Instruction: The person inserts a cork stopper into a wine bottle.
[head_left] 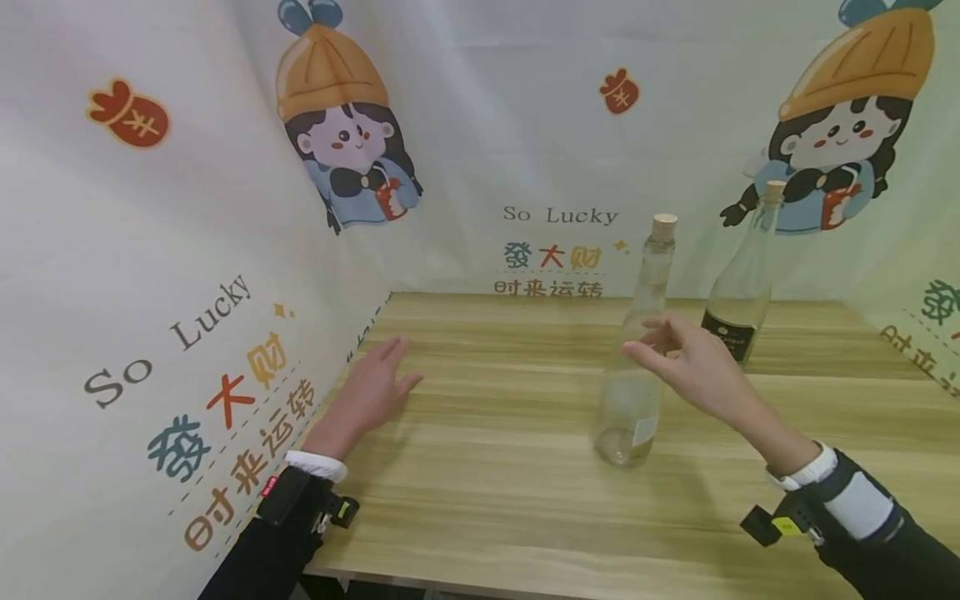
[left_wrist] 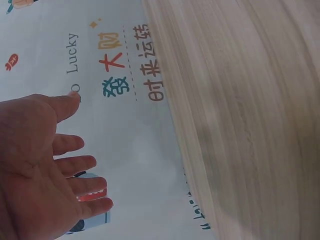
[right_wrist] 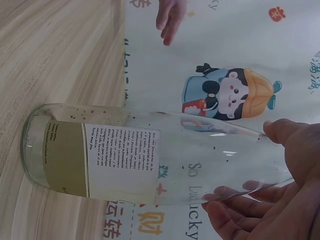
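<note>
A clear glass bottle with a cork stands on the wooden table, right of centre in the head view. My right hand curves round its shoulder, thumb on the near side and fingers on the far side. In the right wrist view the bottle shows a white and olive back label, and the thumb lies at its upper edge. My left hand hovers with spread fingers by the table's left edge and holds nothing. Its palm shows in the left wrist view.
Behind my right hand stands a second corked bottle with a black label. A printed white cloth hangs at the back and both sides of the table. The table's front edge runs along the bottom.
</note>
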